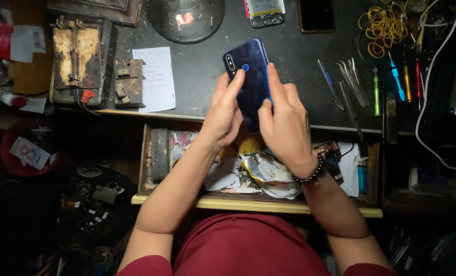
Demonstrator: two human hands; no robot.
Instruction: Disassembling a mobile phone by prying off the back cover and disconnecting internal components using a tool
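Your left hand (223, 115) and right hand (284, 125) both close around a blue smartphone (249, 76), back up, above the edge of a dark, cluttered workbench (212, 76). Screwdrivers (396, 76) and tweezers (351, 74) lie right; an open drawer (248, 202) sits beneath your wrists.

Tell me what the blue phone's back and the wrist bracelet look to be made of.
Blue phone, held in left hand and right hand: glossy back, probably plastic or glass, judging by its sheen. Bracelet: dark round beads, maybe stone or wood; too small to tell.
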